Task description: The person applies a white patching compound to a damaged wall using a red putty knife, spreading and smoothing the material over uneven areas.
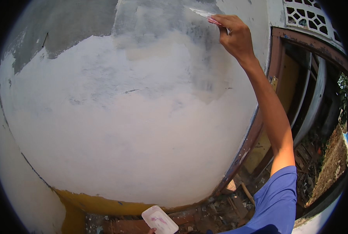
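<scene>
My right hand is raised high against the wall, gripping a thin flat scraper with a reddish handle. Its blade lies against the grey patchy plaster near the top of the wall. My right arm in a blue sleeve stretches up from the lower right. At the bottom edge, only the fingertips of my left hand show, holding a white flat tray smeared with pinkish white putty. The wall is mostly white and smooth, with bare grey areas at the top left and top middle.
A yellow band runs along the wall's base. A brown wooden door frame stands at the right, with a patterned vent block above it. Rubble and wood scraps cover the ground below.
</scene>
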Tool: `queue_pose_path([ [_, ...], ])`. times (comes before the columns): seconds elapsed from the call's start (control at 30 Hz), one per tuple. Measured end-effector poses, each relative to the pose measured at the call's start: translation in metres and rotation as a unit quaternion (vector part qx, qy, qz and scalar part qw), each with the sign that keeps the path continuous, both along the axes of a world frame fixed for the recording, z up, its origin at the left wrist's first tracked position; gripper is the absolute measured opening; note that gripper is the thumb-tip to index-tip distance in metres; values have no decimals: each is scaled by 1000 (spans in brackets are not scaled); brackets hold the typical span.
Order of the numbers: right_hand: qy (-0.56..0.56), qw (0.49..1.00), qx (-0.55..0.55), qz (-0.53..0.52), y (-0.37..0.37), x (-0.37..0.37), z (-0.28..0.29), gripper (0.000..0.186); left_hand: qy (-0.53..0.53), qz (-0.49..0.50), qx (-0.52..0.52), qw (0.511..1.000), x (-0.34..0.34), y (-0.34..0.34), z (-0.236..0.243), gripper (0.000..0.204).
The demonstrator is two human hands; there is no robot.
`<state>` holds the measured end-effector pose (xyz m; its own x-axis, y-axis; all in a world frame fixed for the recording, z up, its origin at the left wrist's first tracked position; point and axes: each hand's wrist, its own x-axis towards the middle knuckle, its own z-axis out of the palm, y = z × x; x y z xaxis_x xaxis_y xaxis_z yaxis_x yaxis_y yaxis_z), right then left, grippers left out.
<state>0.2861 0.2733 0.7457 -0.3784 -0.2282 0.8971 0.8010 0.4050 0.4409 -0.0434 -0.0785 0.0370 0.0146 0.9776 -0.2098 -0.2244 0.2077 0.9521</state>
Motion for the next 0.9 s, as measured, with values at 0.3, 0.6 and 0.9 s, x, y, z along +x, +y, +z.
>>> queue_pose_path([
  [0.3,-61,997,36,-29,32,6,4,37,15,-4,12,1000,31,-1,-6,62],
  [0.6,-51,998,24,24,16,3,-69,42,35,6,22,999,47,-5,-8,62],
  [0.9,-54,998,-42,5,32,-8,-141,44,68,17,39,997,37,-2,-8,61],
])
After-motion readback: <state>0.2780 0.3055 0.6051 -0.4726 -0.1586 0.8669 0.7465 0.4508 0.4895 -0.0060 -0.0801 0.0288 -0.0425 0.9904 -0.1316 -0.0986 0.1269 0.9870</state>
